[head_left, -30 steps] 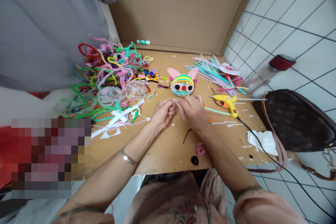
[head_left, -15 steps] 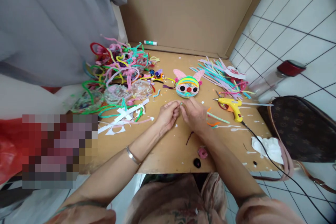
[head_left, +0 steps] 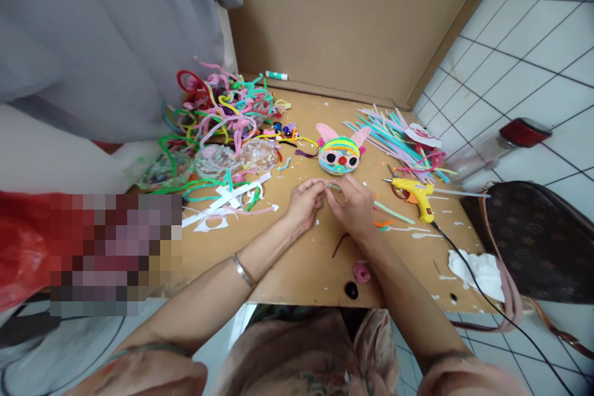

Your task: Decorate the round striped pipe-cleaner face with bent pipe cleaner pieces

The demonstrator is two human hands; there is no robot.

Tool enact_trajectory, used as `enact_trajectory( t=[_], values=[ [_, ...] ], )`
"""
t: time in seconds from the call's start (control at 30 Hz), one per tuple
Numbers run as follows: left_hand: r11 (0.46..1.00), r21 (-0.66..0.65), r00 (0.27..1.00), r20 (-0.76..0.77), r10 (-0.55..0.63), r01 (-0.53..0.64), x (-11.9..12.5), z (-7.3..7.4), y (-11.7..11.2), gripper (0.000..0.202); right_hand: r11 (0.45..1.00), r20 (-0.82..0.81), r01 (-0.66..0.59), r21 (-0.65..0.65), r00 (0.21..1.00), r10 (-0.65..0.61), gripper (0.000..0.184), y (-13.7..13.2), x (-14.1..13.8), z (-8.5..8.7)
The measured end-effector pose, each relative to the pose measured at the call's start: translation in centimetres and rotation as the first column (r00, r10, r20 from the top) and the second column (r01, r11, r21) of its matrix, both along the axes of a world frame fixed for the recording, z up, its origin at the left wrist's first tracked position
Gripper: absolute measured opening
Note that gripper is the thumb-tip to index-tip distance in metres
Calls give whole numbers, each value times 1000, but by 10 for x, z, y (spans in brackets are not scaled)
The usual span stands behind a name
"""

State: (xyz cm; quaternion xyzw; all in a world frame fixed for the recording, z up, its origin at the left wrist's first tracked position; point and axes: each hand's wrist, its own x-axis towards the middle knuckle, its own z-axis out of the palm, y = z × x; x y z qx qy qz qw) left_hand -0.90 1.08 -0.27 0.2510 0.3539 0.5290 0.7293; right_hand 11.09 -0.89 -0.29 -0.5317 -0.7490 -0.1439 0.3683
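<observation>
My left hand (head_left: 306, 201) and my right hand (head_left: 351, 203) meet over the table, fingertips pinched close together. Between them shows a small green piece of pipe cleaner (head_left: 333, 185), mostly hidden by the fingers. Just beyond the hands stands a round decorated face (head_left: 340, 158) with pink ears, black eyes and a red nose. Beside my right hand lie a pale green pipe cleaner (head_left: 394, 211) and an orange bit. Nearer me, below the right wrist, are a pink coil (head_left: 361, 272) and a black coil (head_left: 351, 290).
A yellow glue gun (head_left: 420, 195) lies to the right, its cord running past a crumpled tissue (head_left: 477, 272) and a brown bag (head_left: 538, 241). Straight pipe cleaners (head_left: 385, 136) lie at the back right. Tangled ones (head_left: 232, 105) and white paper strips (head_left: 236, 197) fill the left.
The whole view has shifted slightly, so things sit a little farther right. Both hands stay together, fingers still pinched, with slightly more of the green piece showing.
</observation>
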Motion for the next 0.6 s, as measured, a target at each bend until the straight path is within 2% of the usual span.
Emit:
enact_trajectory(
  t=[0.17, 0.47, 0.6],
  values=[
    [1000, 26, 1000, -17, 10, -9, 2, 1, -1, 23, 1000, -46, 3, 20, 999, -2, 12, 1, -1, -1],
    [996, 88, 1000, -15, 7, -6, 4, 1, -3, 31, 995, -7, 3, 97, 1000, -2, 13, 3, 2, -2],
    [994, 108, 1000, -14, 1, 1, 6, 1, -4, 20, 994, -76, 22, 111, 997, -14, 11, 9, 7, -5]
  ],
)
